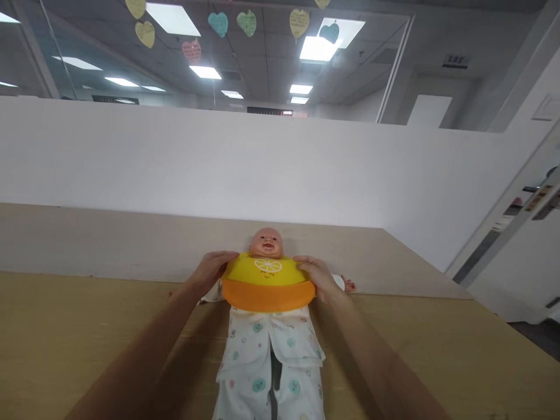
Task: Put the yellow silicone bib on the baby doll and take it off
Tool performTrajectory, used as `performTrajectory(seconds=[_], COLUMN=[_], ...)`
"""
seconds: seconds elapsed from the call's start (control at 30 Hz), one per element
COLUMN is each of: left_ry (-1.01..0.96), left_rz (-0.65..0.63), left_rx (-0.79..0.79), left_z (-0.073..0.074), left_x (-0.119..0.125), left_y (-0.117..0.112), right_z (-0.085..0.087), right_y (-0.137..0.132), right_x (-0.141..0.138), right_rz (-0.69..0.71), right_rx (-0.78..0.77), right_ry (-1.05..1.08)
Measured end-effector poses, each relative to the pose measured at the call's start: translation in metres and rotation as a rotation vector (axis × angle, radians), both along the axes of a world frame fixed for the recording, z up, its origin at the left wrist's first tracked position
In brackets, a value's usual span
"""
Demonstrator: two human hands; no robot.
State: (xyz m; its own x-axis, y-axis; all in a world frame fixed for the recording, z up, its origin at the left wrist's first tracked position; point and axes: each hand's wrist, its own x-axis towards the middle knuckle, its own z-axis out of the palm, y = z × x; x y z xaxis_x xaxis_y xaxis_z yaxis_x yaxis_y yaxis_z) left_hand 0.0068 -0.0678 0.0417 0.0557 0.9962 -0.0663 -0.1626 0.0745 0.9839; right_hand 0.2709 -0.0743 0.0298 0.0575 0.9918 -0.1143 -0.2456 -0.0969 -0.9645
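Note:
A baby doll (266, 240) lies on its back, head away from me, dressed in white clothes (245, 350) with a pattern of small coloured prints. Over its chest is a yellow bib (245, 269) with a white citrus slice, a small smiling face and an orange catch pocket (268, 296) along the bottom. My left hand (213, 270) pinches the bib's upper left edge near the doll's shoulder. At the opposite edge, my right hand (319, 276) has its fingers closed on the bib's right side. The doll's hand (349, 284) shows beyond my right hand. Behind the neck, the bib's strap is hidden.
The doll lies across a wooden tabletop (109, 338) and a paler strip (109, 242) behind it. A white wall (262, 163) rises at the back, with glass above bearing heart-shaped paper notes (217, 24). A door (520, 256) stands at the right.

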Motion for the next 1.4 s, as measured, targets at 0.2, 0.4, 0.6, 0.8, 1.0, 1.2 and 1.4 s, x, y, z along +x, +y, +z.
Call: performTrajectory(seconds=[0.2,0.4,0.6,0.8,1.0,1.2,1.4], left_ry=[0.176,0.705,0.867,0.745,0.719,0.794,0.838], left_rz=[0.054,0.143,0.184,0.284,0.276,0.282,0.448], left_rx=[0.032,0.429,0.554,0.486,0.219,0.198,0.054], left_z=[-0.012,-0.032,-0.043,-0.066,-0.07,-0.06,-0.058], left_x=[0.007,-0.002,0.009,0.009,-0.008,-0.014,-0.04], left_y=[-0.008,-0.067,-0.096,-0.103,-0.135,-0.145,-0.11], right_z=[-0.012,-0.027,-0.037,-0.063,-0.073,-0.061,-0.055], right_y=[0.008,-0.051,-0.092,-0.098,-0.125,-0.133,-0.105], right_x=[0.0,0.017,0.013,0.009,0.017,0.023,0.056], right_rz=[-0.096,-0.203,-0.157,-0.242,-0.199,-0.241,-0.45], right_rx=[0.049,0.512,0.67,0.622,0.449,0.335,0.154], right_ry=[-0.247,-0.701,-1.003,-0.992,-1.125,-1.356,-1.309])
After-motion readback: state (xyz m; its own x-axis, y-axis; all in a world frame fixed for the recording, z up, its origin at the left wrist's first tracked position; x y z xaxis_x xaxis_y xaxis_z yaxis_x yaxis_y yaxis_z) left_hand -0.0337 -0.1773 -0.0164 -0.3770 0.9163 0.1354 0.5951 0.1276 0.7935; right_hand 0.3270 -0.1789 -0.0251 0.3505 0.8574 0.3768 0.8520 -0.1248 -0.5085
